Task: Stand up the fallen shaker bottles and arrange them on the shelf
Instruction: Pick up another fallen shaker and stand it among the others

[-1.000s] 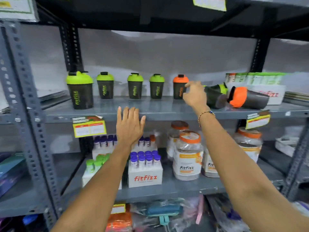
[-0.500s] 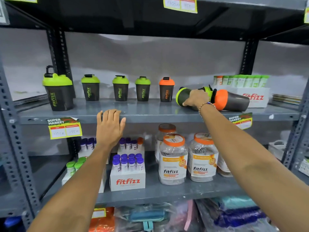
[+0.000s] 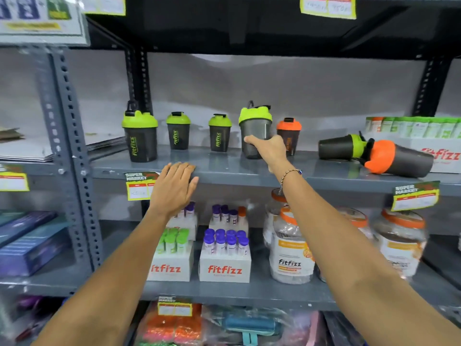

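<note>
- Three upright green-lidded dark plastic shaker bottles (image 3: 179, 131) are lining the grey metal shelf (image 3: 224, 168).
- Left hand (image 3: 173, 189) is resting open on the shelf edge, likely for balance.
- Right hand (image 3: 268, 148), fingers (image 3: 249, 139) wrapping a larger green-lidded shaker (image 3: 255, 128), is placing it upright in the row.
- Two fallen shakers (image 3: 374, 153) are lying rightward, waiting.

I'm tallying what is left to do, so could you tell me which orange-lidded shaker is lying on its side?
The orange-lidded shaker at the far right, lying beside the fallen green-lidded one; the other orange-lidded shaker stands upright.

Both forearms showing bare, no sleeves. Right hand (image 3: 268, 148) wearing thin beaded bracelet (image 3: 289, 174) w/ small blue bead at wrist. Left hand (image 3: 174, 188) wearing nothing.
</note>
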Action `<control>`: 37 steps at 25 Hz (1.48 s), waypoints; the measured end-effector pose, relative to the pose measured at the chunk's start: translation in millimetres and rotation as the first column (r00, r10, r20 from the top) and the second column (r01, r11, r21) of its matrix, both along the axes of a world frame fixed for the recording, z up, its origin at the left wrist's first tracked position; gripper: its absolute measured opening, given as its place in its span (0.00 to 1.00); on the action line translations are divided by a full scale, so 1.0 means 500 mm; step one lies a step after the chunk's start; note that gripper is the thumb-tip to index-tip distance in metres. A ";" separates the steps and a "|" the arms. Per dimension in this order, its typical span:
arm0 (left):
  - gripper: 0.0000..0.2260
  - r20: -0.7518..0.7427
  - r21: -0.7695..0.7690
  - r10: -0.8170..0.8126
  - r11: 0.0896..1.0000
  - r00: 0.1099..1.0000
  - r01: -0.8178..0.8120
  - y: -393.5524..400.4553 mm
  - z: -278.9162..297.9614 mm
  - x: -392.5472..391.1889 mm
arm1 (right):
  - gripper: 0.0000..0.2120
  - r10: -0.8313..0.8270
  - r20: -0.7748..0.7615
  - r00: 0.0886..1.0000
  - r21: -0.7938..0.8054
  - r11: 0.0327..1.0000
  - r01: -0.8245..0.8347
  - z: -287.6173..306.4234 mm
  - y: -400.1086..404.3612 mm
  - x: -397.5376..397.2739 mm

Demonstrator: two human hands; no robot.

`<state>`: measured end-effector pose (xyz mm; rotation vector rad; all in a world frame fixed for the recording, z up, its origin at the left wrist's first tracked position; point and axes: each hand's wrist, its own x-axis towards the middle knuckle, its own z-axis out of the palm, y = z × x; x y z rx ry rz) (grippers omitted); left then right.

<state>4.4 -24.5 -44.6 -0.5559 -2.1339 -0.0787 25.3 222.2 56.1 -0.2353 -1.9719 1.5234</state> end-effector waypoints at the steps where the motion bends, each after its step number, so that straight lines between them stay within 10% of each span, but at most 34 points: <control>1: 0.23 0.006 -0.003 0.020 1.000 1.000 -0.020 -0.040 -0.003 -0.004 | 0.31 0.047 0.006 0.999 -0.006 0.999 -0.047 -0.005 -0.040 -0.015; 6: 0.26 0.066 0.082 0.053 0.995 0.996 -0.058 -0.183 -0.015 -0.022 | 0.25 0.148 -0.007 0.989 0.028 0.989 -0.148 -0.022 -0.185 -0.079; 15: 0.30 -0.027 0.172 0.046 0.984 0.999 -0.041 -0.309 -0.025 -0.103 | 0.55 0.298 0.149 0.943 0.124 0.940 -0.316 -0.026 -0.300 -0.169; 26: 0.24 -0.218 0.154 -0.008 0.987 0.976 0.042 -0.329 -0.048 -0.154 | 0.62 0.284 0.198 0.938 0.170 0.933 -0.318 -0.039 -0.295 -0.183; 37: 0.20 -0.281 0.149 -0.033 0.986 0.959 0.078 -0.328 -0.052 -0.161 | 0.51 0.328 0.167 0.930 0.050 0.939 -0.341 -0.036 -0.288 -0.174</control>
